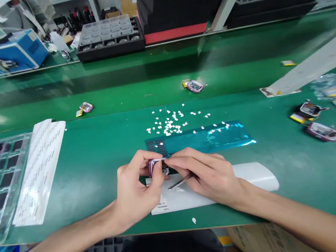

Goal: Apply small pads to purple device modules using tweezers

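My left hand (140, 187) grips a small purple-rimmed device housing (152, 167), its open side with a white edge and dark inner parts facing up. Thumb and fingers clasp it from the sides. The fingertips of my right hand (208, 172) touch the housing's right edge. Tucked in that same hand is a slim pair of metal tweezers (180, 182), pointing left over a white label sheet (249, 177). Just beyond my hands lies a blue film strip (185, 142) with dark strips at its left end. What my right fingertips pinch is hidden.
Small white stickers (169, 125) lie scattered behind the film. More opened devices (320, 131) sit at right, and another (195, 86) on the back ledge. Printed sheets (42, 171) and a clear tray (4, 180) are at left. A slanted white post (311, 65) stands at right.
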`<state>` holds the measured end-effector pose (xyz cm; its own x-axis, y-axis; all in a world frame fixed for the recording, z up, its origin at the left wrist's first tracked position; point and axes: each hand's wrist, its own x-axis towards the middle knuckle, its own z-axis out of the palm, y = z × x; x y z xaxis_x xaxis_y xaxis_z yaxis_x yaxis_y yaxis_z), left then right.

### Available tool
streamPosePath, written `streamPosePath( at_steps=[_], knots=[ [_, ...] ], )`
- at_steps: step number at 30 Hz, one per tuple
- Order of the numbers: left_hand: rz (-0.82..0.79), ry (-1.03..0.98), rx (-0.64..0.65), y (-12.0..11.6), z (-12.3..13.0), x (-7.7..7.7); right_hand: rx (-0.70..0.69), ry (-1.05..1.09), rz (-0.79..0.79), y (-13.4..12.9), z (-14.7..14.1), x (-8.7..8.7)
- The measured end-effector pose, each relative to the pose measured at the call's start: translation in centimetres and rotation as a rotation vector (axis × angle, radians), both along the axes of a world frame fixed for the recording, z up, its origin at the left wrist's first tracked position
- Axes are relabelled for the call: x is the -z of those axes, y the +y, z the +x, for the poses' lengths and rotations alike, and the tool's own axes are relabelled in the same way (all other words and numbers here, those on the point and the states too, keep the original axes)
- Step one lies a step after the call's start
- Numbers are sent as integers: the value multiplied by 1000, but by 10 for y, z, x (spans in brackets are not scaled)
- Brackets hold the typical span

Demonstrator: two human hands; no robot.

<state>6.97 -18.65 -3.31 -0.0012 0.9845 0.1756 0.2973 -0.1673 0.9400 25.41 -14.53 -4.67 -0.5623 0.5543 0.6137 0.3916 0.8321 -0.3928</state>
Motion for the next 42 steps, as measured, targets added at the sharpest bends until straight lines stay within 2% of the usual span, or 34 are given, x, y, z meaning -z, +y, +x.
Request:
streamPosePath(
  at_steps=[6,13,16,22,27,37,40,42],
  knots=[
    [40,138,-1,0,-2,2,-26,-108,-42,1,0,-1],
    [-169,-134,79,8,-4,1,-28,9,-102,12,4,-10],
    [-228,-246,145,11,-4,-2,6,-12,-62,13,5,-13],
    [-494,-518,314,21,-10,-7,-10,-23,28,11,9,-13],
    [-539,-595,312,20,-12,-9,-6,-23,161,9,12,-12],
    [-526,-589,307,21,-12,-8,-52,-23,160,12,12,-10],
    [-518,-570,307,22,-11,-7,27,-33,184,13,12,-9],
    [-512,-536,293,22,-11,-6,171,-55,206,17,13,-9]
  ],
)
